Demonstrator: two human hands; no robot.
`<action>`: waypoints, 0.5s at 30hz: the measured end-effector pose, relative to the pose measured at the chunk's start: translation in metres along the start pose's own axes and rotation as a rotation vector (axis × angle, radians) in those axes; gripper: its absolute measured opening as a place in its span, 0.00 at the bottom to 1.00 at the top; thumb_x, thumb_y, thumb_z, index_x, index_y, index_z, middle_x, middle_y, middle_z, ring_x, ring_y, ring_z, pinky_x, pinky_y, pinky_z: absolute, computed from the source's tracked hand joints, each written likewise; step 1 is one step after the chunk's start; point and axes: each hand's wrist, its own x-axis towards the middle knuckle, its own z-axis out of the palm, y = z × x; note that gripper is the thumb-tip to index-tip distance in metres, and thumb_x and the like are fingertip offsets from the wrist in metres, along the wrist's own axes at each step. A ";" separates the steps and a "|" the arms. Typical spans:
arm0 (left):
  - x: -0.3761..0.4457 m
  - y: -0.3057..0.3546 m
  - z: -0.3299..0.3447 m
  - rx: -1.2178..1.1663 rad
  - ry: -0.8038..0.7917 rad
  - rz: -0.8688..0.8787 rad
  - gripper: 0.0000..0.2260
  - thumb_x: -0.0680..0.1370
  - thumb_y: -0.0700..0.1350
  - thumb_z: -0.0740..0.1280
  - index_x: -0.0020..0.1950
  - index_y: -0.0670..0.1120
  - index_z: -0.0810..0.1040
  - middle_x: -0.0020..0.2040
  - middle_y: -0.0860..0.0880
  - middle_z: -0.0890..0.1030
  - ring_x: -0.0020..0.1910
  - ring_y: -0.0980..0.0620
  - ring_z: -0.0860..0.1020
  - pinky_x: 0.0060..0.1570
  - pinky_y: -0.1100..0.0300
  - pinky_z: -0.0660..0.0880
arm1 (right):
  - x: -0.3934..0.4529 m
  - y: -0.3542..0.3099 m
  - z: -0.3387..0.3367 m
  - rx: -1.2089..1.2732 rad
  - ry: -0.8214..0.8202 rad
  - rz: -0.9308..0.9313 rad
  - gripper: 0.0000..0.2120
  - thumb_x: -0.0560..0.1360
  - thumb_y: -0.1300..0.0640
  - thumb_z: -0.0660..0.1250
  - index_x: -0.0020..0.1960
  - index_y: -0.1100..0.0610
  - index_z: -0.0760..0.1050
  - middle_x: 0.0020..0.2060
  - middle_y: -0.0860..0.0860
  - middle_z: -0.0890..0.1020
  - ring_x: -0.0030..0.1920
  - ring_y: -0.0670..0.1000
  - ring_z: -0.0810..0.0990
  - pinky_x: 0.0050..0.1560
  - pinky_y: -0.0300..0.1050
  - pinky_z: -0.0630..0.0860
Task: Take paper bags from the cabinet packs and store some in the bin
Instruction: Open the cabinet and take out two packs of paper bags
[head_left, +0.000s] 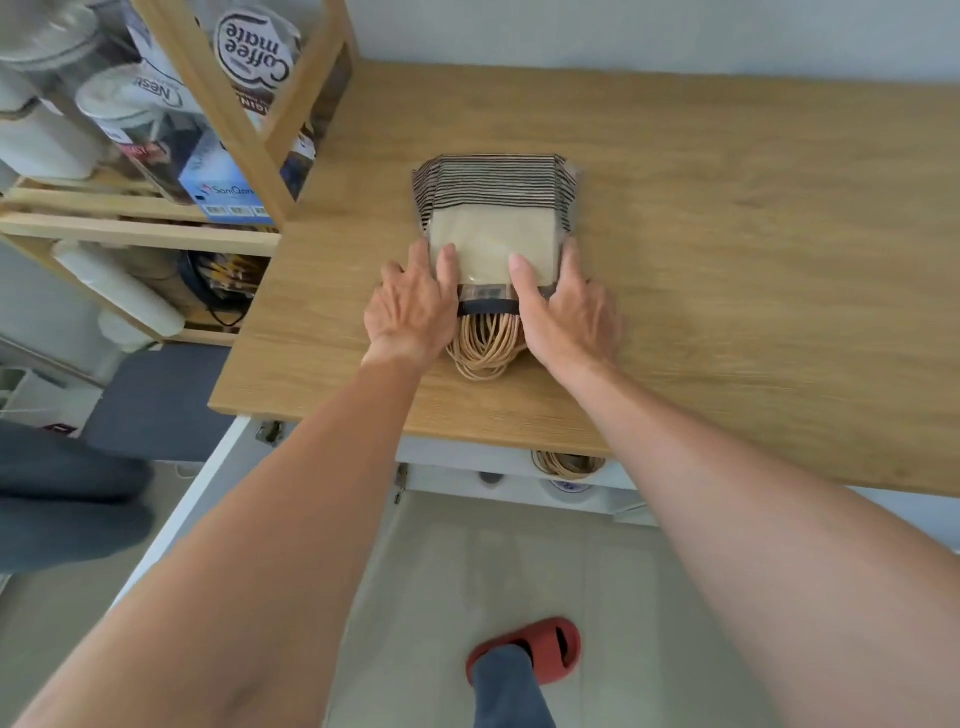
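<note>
On the wooden surface (727, 208), the pack of paper bags (493, 208) points away from you. Your left hand (410, 306) and right hand (566, 312) press flat, fingers straight, on its near end.

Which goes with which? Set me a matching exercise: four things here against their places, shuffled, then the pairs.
Things:
1. pack
2. slipper
3. Coffee mate bag
4. left hand

Places:
A. on the floor
B. on the shelf rack
C. flat on the wooden top
D. at the pack's left edge

Pairs: 1-C, 2-A, 3-B, 4-D
</note>
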 end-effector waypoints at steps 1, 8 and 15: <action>-0.002 -0.001 -0.003 -0.057 -0.015 -0.044 0.18 0.83 0.47 0.52 0.73 0.49 0.58 0.66 0.40 0.67 0.49 0.40 0.70 0.41 0.50 0.69 | -0.004 0.003 -0.004 0.007 -0.023 0.013 0.42 0.75 0.25 0.44 0.81 0.49 0.52 0.61 0.60 0.77 0.62 0.59 0.74 0.63 0.57 0.65; -0.080 -0.017 0.000 -0.463 0.326 -0.330 0.25 0.81 0.59 0.48 0.69 0.44 0.69 0.60 0.40 0.76 0.55 0.43 0.74 0.52 0.55 0.66 | -0.083 0.043 -0.015 -0.048 0.098 -0.033 0.35 0.80 0.33 0.47 0.73 0.57 0.67 0.63 0.59 0.75 0.64 0.60 0.71 0.62 0.57 0.62; -0.194 -0.040 0.054 -0.397 0.299 -0.030 0.14 0.80 0.50 0.52 0.50 0.43 0.73 0.42 0.45 0.76 0.43 0.45 0.72 0.46 0.52 0.70 | -0.186 0.122 0.020 -0.022 0.239 -0.266 0.16 0.79 0.47 0.58 0.57 0.57 0.76 0.52 0.55 0.76 0.54 0.57 0.74 0.54 0.54 0.67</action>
